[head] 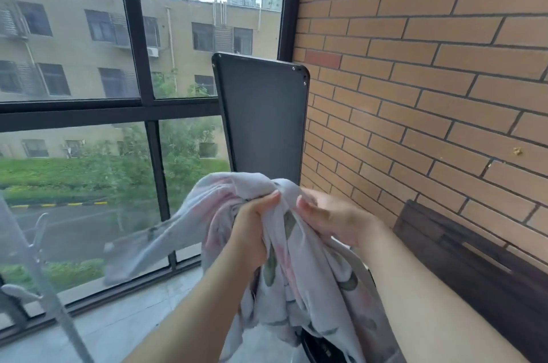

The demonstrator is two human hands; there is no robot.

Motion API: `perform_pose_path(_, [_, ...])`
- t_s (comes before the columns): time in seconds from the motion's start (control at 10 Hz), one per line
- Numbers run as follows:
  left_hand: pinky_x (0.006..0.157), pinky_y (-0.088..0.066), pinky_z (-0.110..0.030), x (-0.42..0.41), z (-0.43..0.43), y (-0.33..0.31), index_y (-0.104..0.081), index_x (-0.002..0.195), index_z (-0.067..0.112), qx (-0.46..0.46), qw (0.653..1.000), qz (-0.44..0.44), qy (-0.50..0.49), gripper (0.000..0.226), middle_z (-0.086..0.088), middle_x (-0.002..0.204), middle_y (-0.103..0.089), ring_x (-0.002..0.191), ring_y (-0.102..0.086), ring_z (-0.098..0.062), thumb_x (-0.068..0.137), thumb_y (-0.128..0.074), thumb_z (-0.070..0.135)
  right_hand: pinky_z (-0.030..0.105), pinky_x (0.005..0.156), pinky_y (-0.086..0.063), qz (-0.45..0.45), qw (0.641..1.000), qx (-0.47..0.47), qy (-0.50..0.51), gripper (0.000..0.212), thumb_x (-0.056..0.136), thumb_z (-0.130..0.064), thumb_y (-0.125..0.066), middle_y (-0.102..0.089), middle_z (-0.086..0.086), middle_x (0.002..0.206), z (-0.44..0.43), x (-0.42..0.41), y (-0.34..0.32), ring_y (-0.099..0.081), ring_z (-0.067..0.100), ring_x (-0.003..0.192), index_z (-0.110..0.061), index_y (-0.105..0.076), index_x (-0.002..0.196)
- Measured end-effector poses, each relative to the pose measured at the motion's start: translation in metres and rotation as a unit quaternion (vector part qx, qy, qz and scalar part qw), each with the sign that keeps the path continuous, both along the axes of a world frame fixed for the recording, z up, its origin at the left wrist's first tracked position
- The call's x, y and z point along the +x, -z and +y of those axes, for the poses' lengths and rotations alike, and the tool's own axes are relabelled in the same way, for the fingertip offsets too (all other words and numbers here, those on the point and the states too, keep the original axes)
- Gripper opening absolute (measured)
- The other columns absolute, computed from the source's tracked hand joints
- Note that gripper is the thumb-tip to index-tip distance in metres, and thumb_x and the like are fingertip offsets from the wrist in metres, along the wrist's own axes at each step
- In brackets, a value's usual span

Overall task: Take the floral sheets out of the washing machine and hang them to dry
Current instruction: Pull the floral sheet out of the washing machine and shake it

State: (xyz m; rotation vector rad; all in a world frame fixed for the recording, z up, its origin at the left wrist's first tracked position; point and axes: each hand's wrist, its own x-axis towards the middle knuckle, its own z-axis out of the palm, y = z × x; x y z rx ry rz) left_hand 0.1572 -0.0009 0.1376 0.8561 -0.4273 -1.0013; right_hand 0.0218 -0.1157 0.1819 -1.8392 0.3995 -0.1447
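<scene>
A pale floral sheet [296, 282], white with pink flowers and green leaves, is bunched in front of me at chest height. My left hand [255, 229] is closed around a fold of it near the top. Beside it, my right hand [335, 214] pinches the same bunch from the right. One end of the sheet [142, 247] trails out to the left in mid-air, and the rest hangs down between my forearms. The washing machine is mostly hidden below the cloth.
A dark upright panel [261, 116] stands just behind the sheet against the brick wall [415, 66]. A dark wooden bench [474, 267] runs along the wall at right. Black-framed windows [142, 107] fill the left. A grey drying-rack pole [53, 297] rises at the lower left.
</scene>
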Motion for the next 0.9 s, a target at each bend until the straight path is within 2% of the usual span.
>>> perform_pose_path(0.1, [0.098, -0.051, -0.057, 0.003, -0.008, -0.012, -0.067, 0.100, 0.006, -0.025, 0.999, -0.009, -0.045, 0.027, -0.017, 0.097, -0.062, 0.092, -0.065, -0.035, 0.078, -0.068, 0.021, 0.018, 0.096, -0.049, 0.051, 0.998, 0.021, -0.037, 0.060, 0.081, -0.040, -0.081, -0.070, -0.014, 0.124, 0.014, -0.013, 0.040, -0.061, 0.003, 0.121, -0.024, -0.057, 0.134])
perform_pose_path(0.2, [0.069, -0.058, -0.045, 0.005, -0.014, -0.031, -0.074, 0.083, 0.011, -0.062, 0.997, 0.019, -0.033, 0.013, -0.013, 0.080, -0.067, 0.072, -0.069, -0.032, 0.071, -0.072, 0.016, 0.018, 0.090, -0.051, 0.084, 0.994, 0.050, -0.055, 0.055, 0.083, -0.018, -0.079, -0.071, -0.014, 0.122, 0.020, -0.019, 0.067, -0.065, 0.005, 0.115, -0.022, -0.057, 0.134])
perform_pose_path(0.3, [0.067, -0.058, -0.043, 0.013, -0.015, -0.050, -0.078, 0.078, 0.009, -0.084, 0.993, 0.052, -0.059, 0.011, -0.012, 0.078, -0.072, 0.069, -0.071, -0.032, 0.074, -0.071, 0.017, 0.025, 0.093, -0.053, 0.072, 0.996, 0.026, -0.052, 0.074, 0.072, -0.018, -0.090, -0.070, -0.008, 0.122, 0.018, -0.020, 0.081, -0.065, 0.009, 0.113, -0.016, -0.054, 0.137])
perform_pose_path(0.4, [0.069, -0.059, -0.045, 0.021, -0.019, -0.064, -0.078, 0.079, 0.006, -0.099, 0.985, 0.099, -0.096, 0.015, -0.013, 0.083, -0.072, 0.073, -0.072, -0.033, 0.078, -0.070, 0.019, 0.016, 0.080, -0.056, 0.029, 0.996, -0.047, 0.065, 0.051, 0.069, -0.022, -0.088, -0.075, -0.018, 0.100, 0.020, -0.008, 0.093, -0.069, 0.002, 0.096, -0.035, -0.067, 0.113])
perform_pose_path(0.5, [0.070, -0.060, -0.047, 0.035, -0.022, -0.067, -0.078, 0.092, 0.002, -0.090, 0.981, 0.131, -0.115, 0.031, -0.016, 0.099, -0.074, 0.083, -0.074, -0.034, 0.086, -0.070, 0.031, 0.022, 0.058, -0.049, 0.014, 0.969, -0.100, 0.227, 0.022, 0.061, -0.030, -0.078, -0.072, -0.011, 0.070, 0.011, 0.001, 0.096, -0.065, 0.011, 0.068, -0.025, -0.071, 0.082])
perform_pose_path(0.6, [0.095, -0.051, -0.051, 0.054, -0.014, -0.060, -0.069, 0.122, 0.002, -0.055, 0.995, 0.083, -0.019, 0.083, -0.021, 0.119, -0.070, 0.111, -0.068, -0.037, 0.077, -0.064, 0.072, 0.026, 0.049, -0.040, -0.016, 0.953, -0.125, 0.276, 0.017, 0.058, -0.031, -0.069, -0.062, -0.012, 0.054, 0.000, 0.006, 0.085, -0.053, 0.017, 0.058, -0.018, -0.064, 0.067])
perform_pose_path(0.7, [0.106, -0.046, -0.038, 0.049, -0.008, -0.036, -0.048, 0.144, 0.012, 0.071, 0.991, -0.114, 0.027, 0.102, -0.010, 0.140, -0.059, 0.130, -0.056, -0.023, 0.073, -0.044, 0.084, 0.023, 0.048, -0.039, -0.060, 0.931, -0.154, 0.325, 0.013, 0.066, -0.023, -0.074, -0.058, -0.014, 0.055, -0.014, 0.013, 0.050, -0.050, 0.018, 0.061, -0.017, -0.063, 0.065])
perform_pose_path(0.8, [0.083, -0.045, -0.005, 0.029, -0.009, 0.004, -0.048, 0.146, 0.015, 0.181, 0.906, -0.375, 0.077, 0.087, 0.003, 0.140, -0.052, 0.127, -0.052, -0.012, 0.087, -0.029, 0.077, 0.026, 0.058, -0.048, -0.101, 0.909, -0.250, 0.317, 0.014, 0.069, -0.020, -0.073, -0.067, -0.009, 0.073, -0.019, 0.023, 0.014, -0.059, 0.021, 0.068, -0.019, -0.068, 0.082])
perform_pose_path(0.9, [0.103, -0.046, -0.025, -0.005, -0.021, 0.012, -0.058, 0.135, 0.022, 0.196, 0.949, -0.235, 0.079, 0.086, 0.000, 0.142, -0.056, 0.128, -0.057, -0.018, 0.075, -0.044, 0.081, 0.019, 0.062, -0.047, -0.101, 0.933, -0.258, 0.229, 0.035, 0.061, -0.035, -0.071, -0.068, -0.017, 0.084, -0.004, 0.035, -0.020, -0.063, 0.005, 0.075, -0.034, -0.059, 0.094])
